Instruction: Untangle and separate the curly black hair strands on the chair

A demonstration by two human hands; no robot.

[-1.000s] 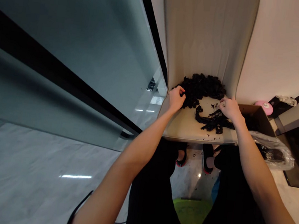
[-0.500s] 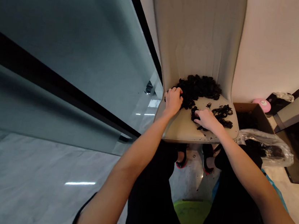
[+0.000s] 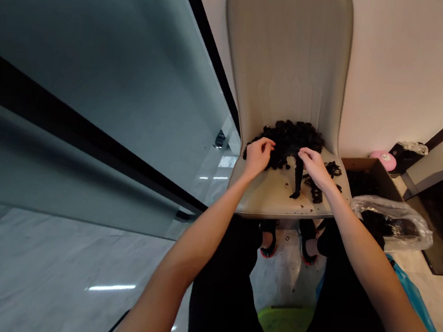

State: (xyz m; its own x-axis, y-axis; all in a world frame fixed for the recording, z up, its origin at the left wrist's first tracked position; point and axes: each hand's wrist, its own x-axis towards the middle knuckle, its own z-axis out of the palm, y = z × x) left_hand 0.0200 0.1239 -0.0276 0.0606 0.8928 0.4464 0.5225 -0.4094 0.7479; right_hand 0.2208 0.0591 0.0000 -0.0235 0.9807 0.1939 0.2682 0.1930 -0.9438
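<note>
My right hand [image 3: 312, 164] pinches the top of a limp black strip [image 3: 298, 179], which hangs down to the chair seat. To its left, my left hand [image 3: 258, 155] is above the pile's near-left side with fingers curled together; what they hold, if anything, I cannot make out. Behind both hands lies a heap of crumpled black pieces [image 3: 290, 131], their material unclear. A smaller group of flattened black pieces [image 3: 316, 190] rests below my right hand and wrist. All of this is on the seat of a beige chair [image 3: 258, 195].
A glass panel with a black frame [image 3: 207, 21] stands close on the left. At right are a cardboard box [image 3: 389, 178], a clear plastic bag [image 3: 418, 241] with dark contents, and a pink round object [image 3: 384, 159]. A green object [image 3: 284, 330] sits between my legs.
My right hand has risen off the seat and now lifts a black strip. My left hand has shifted slightly right, out of the pile's edge. The view has tilted slightly.
</note>
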